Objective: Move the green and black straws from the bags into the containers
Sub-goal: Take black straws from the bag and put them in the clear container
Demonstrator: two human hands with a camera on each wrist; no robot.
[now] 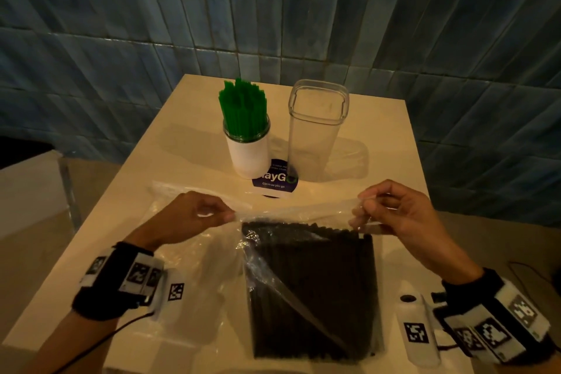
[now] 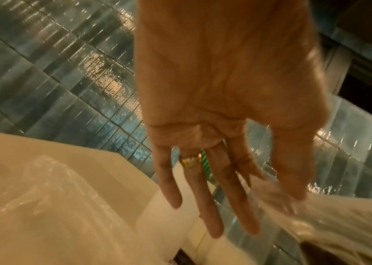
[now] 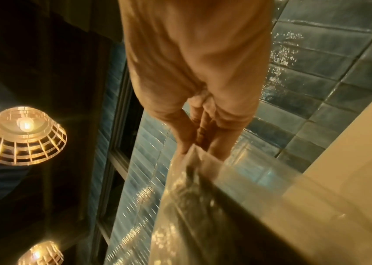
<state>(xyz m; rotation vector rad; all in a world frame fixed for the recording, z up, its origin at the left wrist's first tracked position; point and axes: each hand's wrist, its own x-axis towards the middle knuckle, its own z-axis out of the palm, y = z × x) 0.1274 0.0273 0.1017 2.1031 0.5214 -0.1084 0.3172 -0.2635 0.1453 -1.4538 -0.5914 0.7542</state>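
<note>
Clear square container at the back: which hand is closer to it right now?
Right. The right hand pinches the bag's top edge just in front of the clear container, slightly to its right. The left hand pinches the bag farther off, past the jar of green straws.

Both wrists have fuzzy black bands with chunky white blocks strapped on, each block printed with black-and-white square marker codes. The left wrist rig [image 1: 127, 279] sits lower left of the head view, with a thin black cable trailing off toward the bottom edge. The right wrist rig [image 1: 498, 322] sits lower right. There's a gold ring [image 2: 191, 160] on a left-hand finger, mid-frame in the left wrist view.
</note>
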